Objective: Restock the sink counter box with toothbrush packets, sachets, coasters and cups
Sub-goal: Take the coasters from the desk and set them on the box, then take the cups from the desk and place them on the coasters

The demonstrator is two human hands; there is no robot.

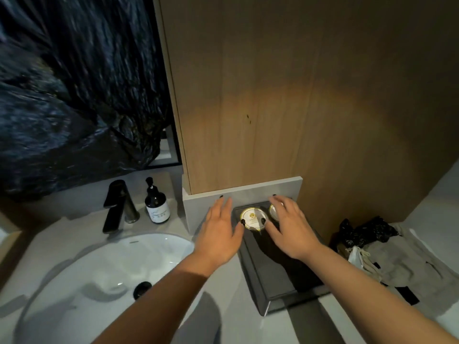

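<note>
- Dim bathroom, pale sink counter (231, 316) under both forearms, wood panel wall (273, 95) behind the hands.
- Left hand (219, 234) spread flat, fingers apart, gripping nothing; it hovers at the far-left corner of the box, thumb tip at the edge of a round disc.
- Right hand (289, 230) also splayed and empty, over the far end of the box, thumb reaching toward the same disc.
- Coaster (252, 218): white round disc with gold rim, lying flat in the box between the two thumbs.
- Second coaster (273, 211) just beyond the right fingers, mostly hidden by them.
- Dark box (280, 291) runs from under the hands back toward the person; near part looks bare, dark inside.
- Left of the left hand: white basin (104, 264), black tap (116, 207), dark pump bottle (156, 207) with white label.
- Right of the right hand: grey cloth bag (407, 266) and crumpled black plastic (365, 232) on the counter.
- Mirror (74, 95) up left, blurred dark reflection.
</note>
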